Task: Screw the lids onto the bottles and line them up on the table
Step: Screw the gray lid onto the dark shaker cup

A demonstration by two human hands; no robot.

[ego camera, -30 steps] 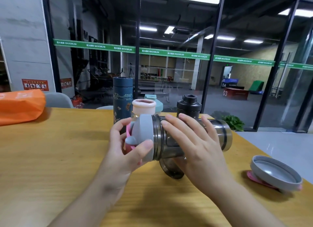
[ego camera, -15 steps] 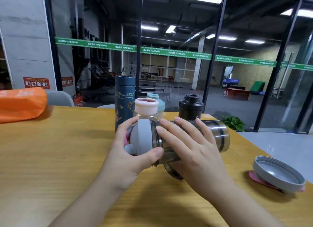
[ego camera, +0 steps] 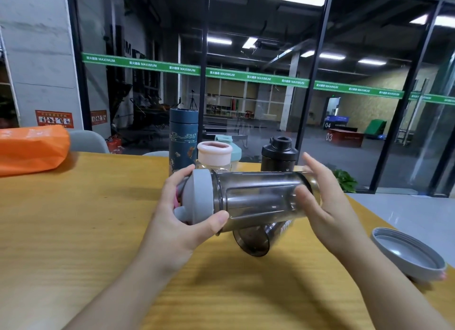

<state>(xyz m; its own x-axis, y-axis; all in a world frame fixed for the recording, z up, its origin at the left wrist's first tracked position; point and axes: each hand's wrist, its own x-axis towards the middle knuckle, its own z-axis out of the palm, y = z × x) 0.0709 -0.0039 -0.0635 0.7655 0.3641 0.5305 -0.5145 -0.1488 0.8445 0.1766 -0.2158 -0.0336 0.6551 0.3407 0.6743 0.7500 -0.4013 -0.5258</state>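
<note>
From my feed, the left hand [ego camera: 182,216] covers the cap end of the smoky transparent bottle [ego camera: 258,201], so I can't read the pink part behind the grey screw lid [ego camera: 199,200]. A dark tinted cup [ego camera: 256,241] beneath the bottle is blurred and half hidden, its lettering unreadable. The teal container [ego camera: 225,145] hides behind the pink-lidded jar [ego camera: 214,155]. The orange plastic bag [ego camera: 32,148] is cut off at the left edge.

A wooden table [ego camera: 73,231] is seen; on it are set an orange bag [ego camera: 29,148], a blue flask [ego camera: 183,140], a pink-lidded jar [ego camera: 214,155], a black bottle [ego camera: 279,157], a tipped cup [ego camera: 256,241] and a grey lid [ego camera: 408,256].
</note>
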